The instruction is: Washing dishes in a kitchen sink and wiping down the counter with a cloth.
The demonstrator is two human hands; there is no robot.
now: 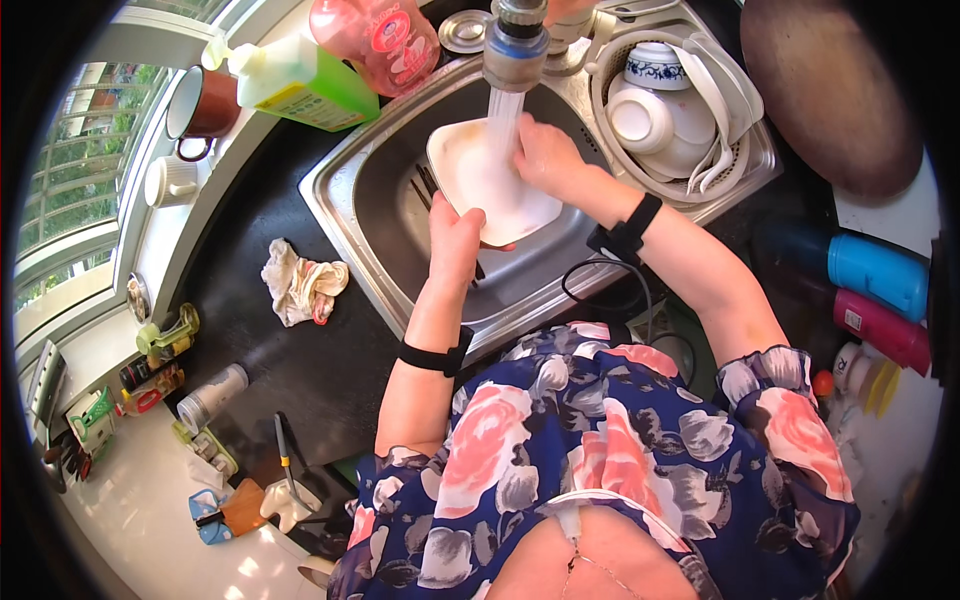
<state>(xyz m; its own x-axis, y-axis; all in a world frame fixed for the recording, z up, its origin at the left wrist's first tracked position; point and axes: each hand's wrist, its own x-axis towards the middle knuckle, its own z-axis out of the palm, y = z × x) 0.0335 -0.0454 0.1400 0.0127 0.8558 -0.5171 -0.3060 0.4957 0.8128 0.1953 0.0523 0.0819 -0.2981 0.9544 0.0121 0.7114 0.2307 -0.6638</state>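
Note:
A square white dish [469, 165] with rounded corners is tilted under running water from the faucet [514, 56]. My left hand [455, 232] grips its near left edge, thumb on the upper side. My right hand [551, 154] is at the far right part of the dish, beside the stream, with bent fingers. Whether it grips the rim or only touches the surface cannot be made out. Below the dish is the stainless steel sink [386, 217], where several dark chopsticks [421, 184] lie partly hidden under the dish.
A plastic basket [600, 97] of bowls, plates and spoons stands right of the sink. A green-liquid pump bottle [307, 86] and a pink bottle [379, 45] line the back left. A crumpled cloth [304, 281] lies on the dark counter [300, 367]. A cable [568, 277] loops over the sink's front edge.

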